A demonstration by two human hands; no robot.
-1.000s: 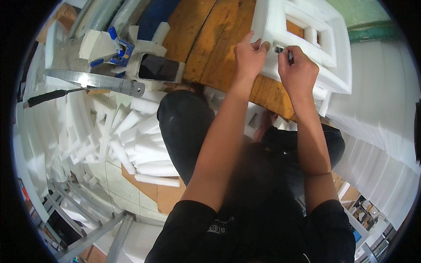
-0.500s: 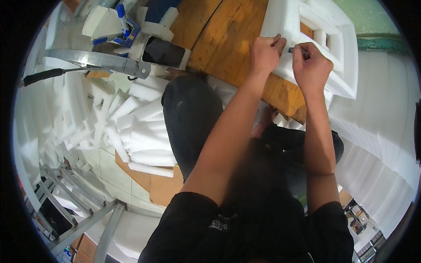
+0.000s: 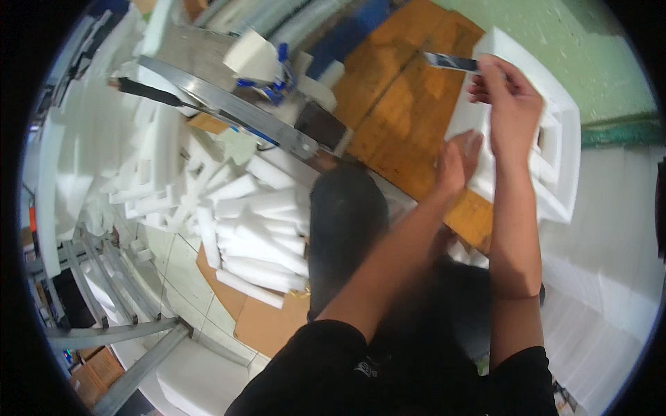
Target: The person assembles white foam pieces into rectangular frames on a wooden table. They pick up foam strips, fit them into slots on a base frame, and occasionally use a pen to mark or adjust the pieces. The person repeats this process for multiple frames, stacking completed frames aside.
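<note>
Your lap: dark trousers fill the lower middle, one knee (image 3: 345, 208) raised toward the wooden board.
Floor to your left: a heap of white foam strips (image 3: 250, 229) lies on pale tiles, with a sheet of brown cardboard (image 3: 260, 319) beneath its near edge and a grey metal frame (image 3: 111, 333) beyond that.
Your left hand (image 3: 456, 161): it lies flat on the near face of the white foam block (image 3: 555, 159), fingers together and stretched out, pressing down on it.
Foam block: a chunky white piece with rectangular cut-outs, resting on the wooden board (image 3: 399, 104) in front of your knees, its far side toward the green wall.
Your right hand (image 3: 512, 104): raised over the block's upper left corner, fingers curled and pinching the handle of a thin blade (image 3: 449, 62).
Blade: it points left, out over the board, just above the block's corner.
Further off: a long metal saw-like tool (image 3: 229, 107) with a black handle lies across the foam offcuts at upper left.
</note>
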